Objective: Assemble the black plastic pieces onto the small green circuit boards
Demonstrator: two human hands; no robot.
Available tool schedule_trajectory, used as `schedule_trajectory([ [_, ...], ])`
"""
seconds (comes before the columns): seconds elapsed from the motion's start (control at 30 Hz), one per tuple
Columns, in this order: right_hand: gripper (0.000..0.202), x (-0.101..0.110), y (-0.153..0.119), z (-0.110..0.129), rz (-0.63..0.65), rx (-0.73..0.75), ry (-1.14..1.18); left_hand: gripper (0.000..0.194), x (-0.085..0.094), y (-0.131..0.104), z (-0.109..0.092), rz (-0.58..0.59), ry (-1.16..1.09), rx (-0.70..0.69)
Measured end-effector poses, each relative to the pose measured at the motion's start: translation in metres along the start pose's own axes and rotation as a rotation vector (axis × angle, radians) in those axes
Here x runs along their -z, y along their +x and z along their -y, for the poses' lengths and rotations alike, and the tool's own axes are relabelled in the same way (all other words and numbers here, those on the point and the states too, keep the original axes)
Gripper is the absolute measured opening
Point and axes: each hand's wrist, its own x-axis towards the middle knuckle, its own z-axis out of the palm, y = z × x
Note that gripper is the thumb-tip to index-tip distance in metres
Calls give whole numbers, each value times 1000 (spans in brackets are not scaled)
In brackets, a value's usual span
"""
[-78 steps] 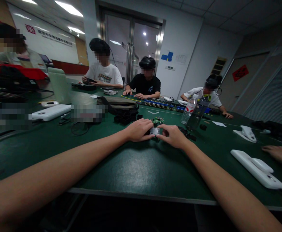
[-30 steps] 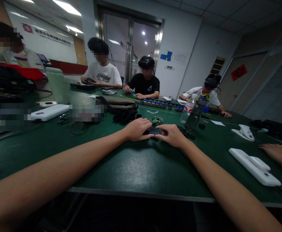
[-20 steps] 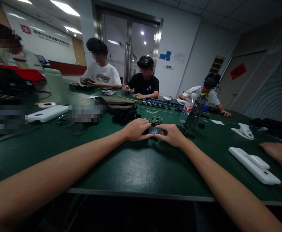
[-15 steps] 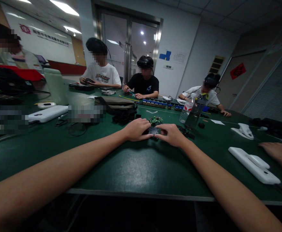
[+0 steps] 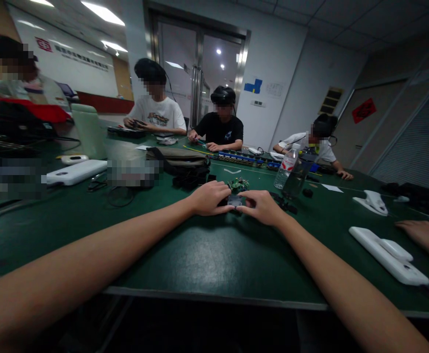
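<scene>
A small grey rectangular part (image 5: 235,200) is held between my two hands, a little above the green table (image 5: 200,255). My left hand (image 5: 210,198) grips its left side, thumb along the near edge. On the right side, my right hand (image 5: 261,205) pinches it between thumb and fingers. Just beyond the part lies a heap of small green pieces (image 5: 238,184). Black parts (image 5: 188,180) lie beyond my left hand, and more dark pieces (image 5: 287,204) are right of my right hand. The fingers hide the part's ends.
A clear bottle (image 5: 286,169) and a dark bottle (image 5: 298,174) stand at the right. White devices (image 5: 387,255) lie at both sides. A bag (image 5: 179,159) and a green container (image 5: 87,130) are beyond. Another person's hand (image 5: 425,238) is at the right edge.
The whole view has shifted slightly, with things appearing a little further right and lower. Both hands keep their hold on the grey part.
</scene>
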Motion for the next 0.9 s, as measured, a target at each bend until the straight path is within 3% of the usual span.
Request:
schedule_trajectory([
  [0.9,29,1,2,1,15,-7,20,32,-1,0,-5,33,-94,71],
])
